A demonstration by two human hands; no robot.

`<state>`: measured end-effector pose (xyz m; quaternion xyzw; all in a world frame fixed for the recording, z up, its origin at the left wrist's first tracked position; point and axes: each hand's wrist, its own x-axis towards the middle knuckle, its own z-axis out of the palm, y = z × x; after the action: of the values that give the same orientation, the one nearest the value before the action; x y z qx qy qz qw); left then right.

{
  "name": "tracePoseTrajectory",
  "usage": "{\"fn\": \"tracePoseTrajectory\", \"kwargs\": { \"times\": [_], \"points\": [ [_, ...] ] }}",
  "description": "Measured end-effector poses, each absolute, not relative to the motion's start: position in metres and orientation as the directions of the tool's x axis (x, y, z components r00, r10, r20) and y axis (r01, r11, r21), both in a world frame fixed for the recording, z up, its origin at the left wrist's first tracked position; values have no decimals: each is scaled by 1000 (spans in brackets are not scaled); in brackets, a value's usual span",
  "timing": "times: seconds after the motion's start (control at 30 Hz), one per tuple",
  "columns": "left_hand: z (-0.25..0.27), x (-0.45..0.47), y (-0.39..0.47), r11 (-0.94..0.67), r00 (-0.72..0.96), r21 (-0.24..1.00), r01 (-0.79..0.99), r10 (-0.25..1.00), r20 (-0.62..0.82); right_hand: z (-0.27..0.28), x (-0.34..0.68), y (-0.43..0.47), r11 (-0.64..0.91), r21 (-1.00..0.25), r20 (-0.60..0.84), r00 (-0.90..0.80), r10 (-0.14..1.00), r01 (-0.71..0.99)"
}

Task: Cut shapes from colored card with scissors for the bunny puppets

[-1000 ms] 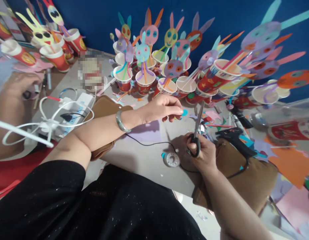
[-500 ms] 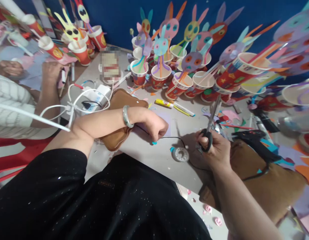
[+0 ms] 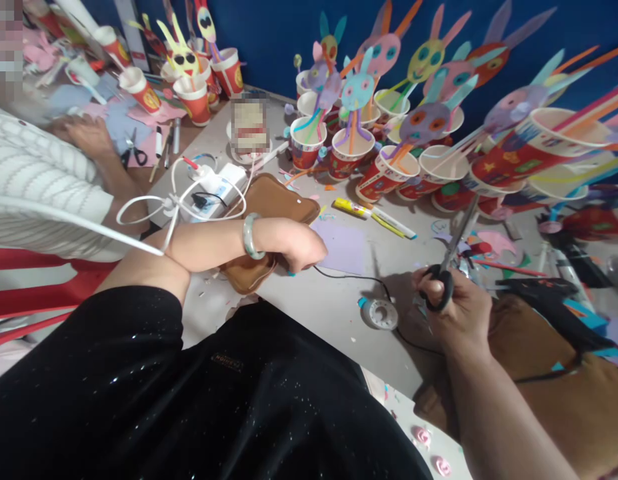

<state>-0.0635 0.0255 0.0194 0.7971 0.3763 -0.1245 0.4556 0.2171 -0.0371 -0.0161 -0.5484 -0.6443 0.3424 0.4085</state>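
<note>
My left hand (image 3: 299, 245), a bangle on its wrist, is closed low over the table beside a lilac paper sheet (image 3: 343, 245). A small blue piece (image 3: 291, 273) peeks out under its curled fingers, which are partly hidden. My right hand (image 3: 461, 310) grips scissors (image 3: 457, 243) by their black handles, blades pointing up and away. Between the hands lies a white tape roll (image 3: 381, 314) with a blue bit at its edge. A black cord (image 3: 349, 275) runs past the roll from near my left hand towards my right wrist.
Red paper cups (image 3: 389, 175) with colourful rabbit faces crowd the back. Markers (image 3: 353, 208) lie before them. A white power strip (image 3: 216, 192) with looped cables stands left, near a co-worker's hand (image 3: 91, 137). Brown cushions (image 3: 283, 200) lie at left and right, a black glue gun (image 3: 536, 288) by the right one.
The view has swung left. My left hand has drawn left, away from the lilac sheet, with the blue piece under its fingers. My right hand still holds the scissors. The co-worker's hand has shifted.
</note>
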Motion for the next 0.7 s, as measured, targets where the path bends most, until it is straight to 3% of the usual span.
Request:
{"fn": "tracePoseTrajectory", "kwargs": {
  "times": [0.17,0.53,0.7],
  "points": [
    [31,-63,17,-499,661,437,748,507,-553,-20,219,-37,172,-893,157,-70,985,416],
    [66,-43,39,-677,660,232,699,487,-572,-21,216,-37,168,-879,170,-36,985,446],
    [68,-5,43,-793,844,354,496,344,-413,-19,216,-37,187,-869,193,-36,981,458]
  ]
}}
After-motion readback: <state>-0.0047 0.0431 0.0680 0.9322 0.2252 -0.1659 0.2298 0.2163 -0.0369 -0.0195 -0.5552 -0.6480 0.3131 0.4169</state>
